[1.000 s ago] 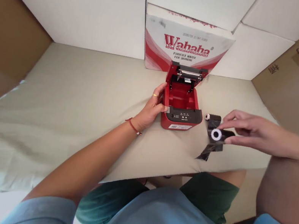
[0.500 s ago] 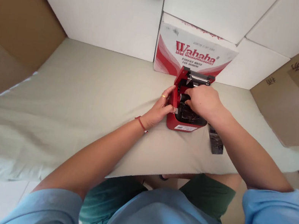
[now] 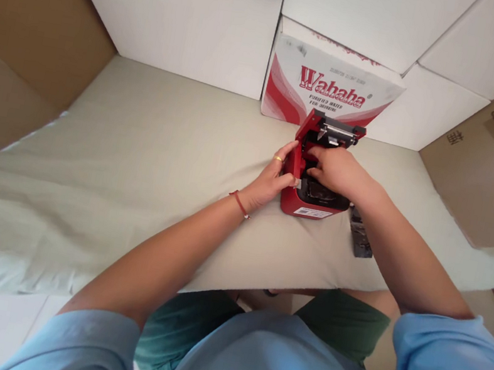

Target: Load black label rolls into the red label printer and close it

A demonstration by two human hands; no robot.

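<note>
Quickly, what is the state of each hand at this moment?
Left hand: fingers grip the side of the red printer.
Right hand: reaching inside the printer; what it holds cannot be told.

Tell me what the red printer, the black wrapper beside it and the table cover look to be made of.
Red printer: likely moulded plastic, smooth, slightly glossy shell with rounded edges. Black wrapper: apparently thin plastic film, crinkled, with glints. Table cover: seemingly cloth or soft sheeting, matte beige, with gentle folds. The left hand rests against the printer's side; the right hand reaches inside it.

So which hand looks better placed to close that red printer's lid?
Probably the right hand: it is inside the open printer, just below the raised lid. The left hand is steadying the printer's side.
</note>
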